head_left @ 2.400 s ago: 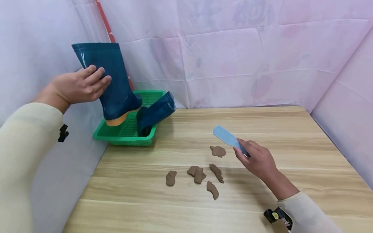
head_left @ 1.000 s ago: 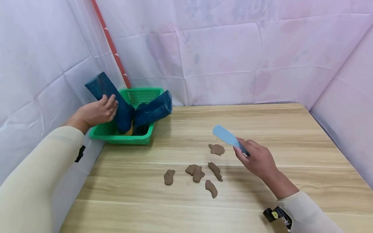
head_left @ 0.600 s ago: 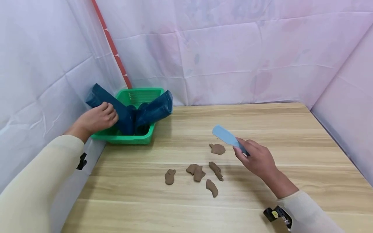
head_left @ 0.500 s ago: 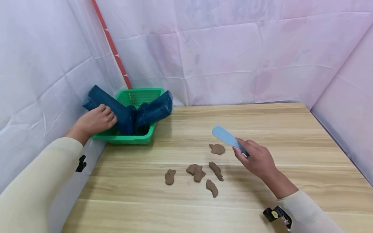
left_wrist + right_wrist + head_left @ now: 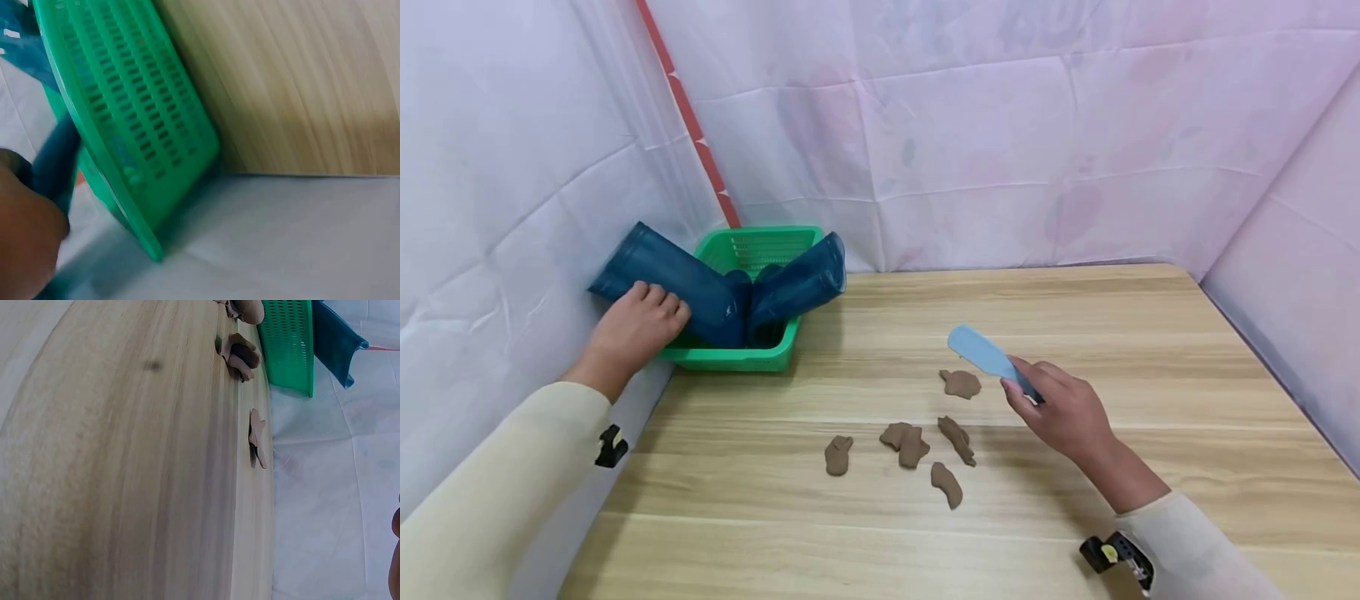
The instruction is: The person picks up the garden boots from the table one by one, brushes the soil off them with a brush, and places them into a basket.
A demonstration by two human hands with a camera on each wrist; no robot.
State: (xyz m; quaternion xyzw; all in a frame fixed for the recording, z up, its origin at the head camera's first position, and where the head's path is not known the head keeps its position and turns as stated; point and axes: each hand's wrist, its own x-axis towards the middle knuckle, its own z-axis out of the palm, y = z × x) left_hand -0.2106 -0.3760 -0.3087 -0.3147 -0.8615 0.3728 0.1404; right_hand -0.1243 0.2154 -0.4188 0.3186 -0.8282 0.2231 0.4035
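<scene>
In the head view, a dark-blue rain boot [image 5: 673,279] leans in the green plastic basket [image 5: 730,360], its shaft sloping up to the left over the rim. My left hand [image 5: 636,329] grips its shaft from the near side with curled fingers; the fingertips are hidden. A second blue rain boot [image 5: 801,282] sits in the basket, its shaft tipped right. My right hand [image 5: 1063,408] holds a light-blue spatula [image 5: 981,350] above the table, its rounded blade pointing up-left. Brown clay-like pieces [image 5: 913,447] lie flat between the hands, several of them.
The wood-grain table [image 5: 760,542] meets pale cloth walls [image 5: 955,150] at the back and sides. The basket stands in the back left corner, close to the left cloth. A red strip [image 5: 688,117] runs down the cloth behind it.
The left hand has lowered the boot into the basket, and its shaft has tipped further left. The hand has come down and nearer. The right hand and spatula have stayed in place.
</scene>
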